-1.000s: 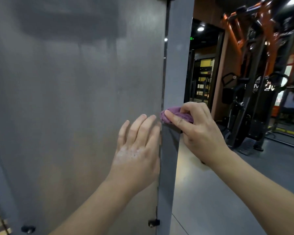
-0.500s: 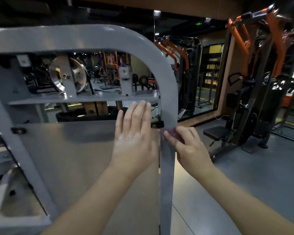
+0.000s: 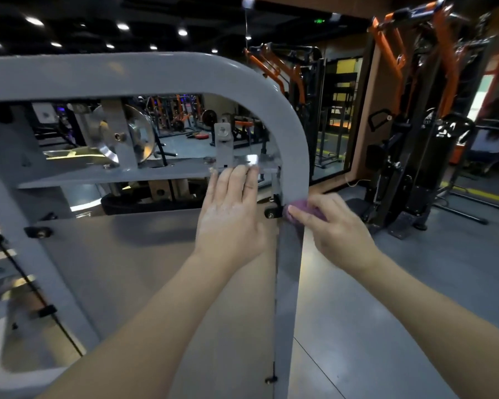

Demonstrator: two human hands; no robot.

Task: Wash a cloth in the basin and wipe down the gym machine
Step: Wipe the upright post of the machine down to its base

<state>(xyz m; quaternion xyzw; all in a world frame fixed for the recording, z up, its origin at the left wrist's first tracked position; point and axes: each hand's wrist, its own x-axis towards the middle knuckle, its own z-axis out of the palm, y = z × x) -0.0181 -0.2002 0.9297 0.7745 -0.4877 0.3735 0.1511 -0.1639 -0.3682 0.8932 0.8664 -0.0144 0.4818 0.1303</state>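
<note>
A grey gym machine frame (image 3: 271, 90) curves over the top and runs down as a vertical post in the middle of the view. My right hand (image 3: 337, 231) holds a small purple cloth (image 3: 306, 207) against the right side of that post, fingers curled over it. My left hand (image 3: 231, 214) lies flat with straight fingers on the clear shield panel (image 3: 127, 269), fingertips reaching its top edge near a metal bracket (image 3: 224, 145). White residue shows on the back of the left hand.
A pulley wheel (image 3: 139, 136) and weight stack parts sit behind the panel. Orange and black machines (image 3: 415, 125) stand at the right on the grey floor (image 3: 386, 298). A mirrored wall and doorway (image 3: 337, 110) lie behind the post.
The view has risen from the plain panel to the frame's curved top. Both hands have moved up the machine, the cloth sliding up the post to just below the curve.
</note>
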